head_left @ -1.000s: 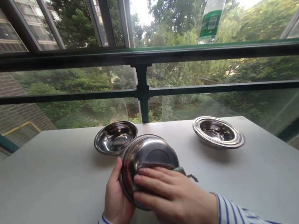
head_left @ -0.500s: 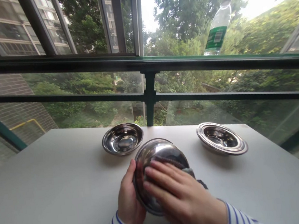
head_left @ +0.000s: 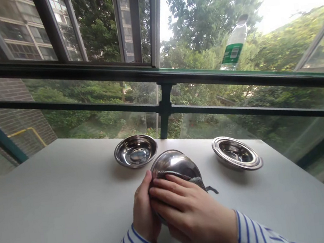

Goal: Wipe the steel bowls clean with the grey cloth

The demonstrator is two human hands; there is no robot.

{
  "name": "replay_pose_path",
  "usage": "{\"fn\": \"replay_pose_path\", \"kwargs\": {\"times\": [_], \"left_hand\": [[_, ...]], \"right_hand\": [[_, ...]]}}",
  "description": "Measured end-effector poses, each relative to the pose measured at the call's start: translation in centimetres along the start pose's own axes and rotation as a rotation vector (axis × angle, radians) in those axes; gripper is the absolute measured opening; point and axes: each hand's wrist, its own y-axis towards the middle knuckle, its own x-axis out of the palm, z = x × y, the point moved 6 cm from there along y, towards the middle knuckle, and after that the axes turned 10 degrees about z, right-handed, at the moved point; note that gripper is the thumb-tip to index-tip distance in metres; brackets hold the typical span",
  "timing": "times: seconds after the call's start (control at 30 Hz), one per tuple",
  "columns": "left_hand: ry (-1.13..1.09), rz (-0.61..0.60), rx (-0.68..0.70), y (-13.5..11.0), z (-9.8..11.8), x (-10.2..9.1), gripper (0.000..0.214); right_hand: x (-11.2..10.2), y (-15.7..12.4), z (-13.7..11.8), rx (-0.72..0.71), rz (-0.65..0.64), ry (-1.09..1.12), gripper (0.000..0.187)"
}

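Note:
My left hand (head_left: 143,211) grips the left rim of a steel bowl (head_left: 175,164), which is tilted on edge above the table with its shiny underside facing the window. My right hand (head_left: 186,212) lies over the near side of that bowl, fingers pressed flat on a grey cloth (head_left: 198,181) whose corner sticks out to the right. Most of the cloth is hidden under my fingers.
A second steel bowl (head_left: 136,151) sits upright on the white table (head_left: 57,203) behind my hands, a wide-rimmed steel bowl (head_left: 236,153) to the right. A green-labelled plastic bottle (head_left: 234,47) stands on the green railing (head_left: 156,75) in front of the window.
My right hand and the cloth have slid across the bowl's surface, and the bowl has tilted a little further toward me. The view has dropped slightly.

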Motion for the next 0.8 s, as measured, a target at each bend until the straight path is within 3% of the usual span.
{"fn": "replay_pose_path", "kwargs": {"times": [0.1, 0.2, 0.27, 0.47, 0.6, 0.67, 0.8], "left_hand": [[0.011, -0.033, 0.036, 0.1, -0.1, 0.2, 0.022], [0.032, -0.071, 0.037, 0.0, -0.4, 0.4, 0.027], [0.049, -0.065, 0.032, 0.0, -0.5, 0.3, 0.026], [0.067, -0.081, 0.068, 0.2, -0.2, 0.2, 0.026], [0.052, -0.069, 0.077, 0.3, 0.0, 0.2, 0.026], [0.054, -0.04, 0.071, 0.4, 0.0, 0.0, 0.025], [0.05, -0.047, 0.072, 0.5, 0.2, -0.2, 0.025]], "right_hand": [[-0.1, 0.2, 1.2, 0.021, -0.01, 0.018, 0.034], [-1.0, 0.0, 4.8, 0.285, 0.05, 0.034, 0.033], [-1.3, -0.4, 5.8, 0.402, 0.095, 0.032, 0.033], [0.1, -0.2, 2.4, 0.171, 0.017, 0.086, 0.037], [-0.5, -0.6, 5.5, 0.429, 0.189, 0.053, 0.027], [-0.5, -0.7, 5.9, 0.486, 0.209, 0.044, 0.025], [0.3, 0.3, 2.7, 0.239, 0.075, 0.086, 0.026]]}}
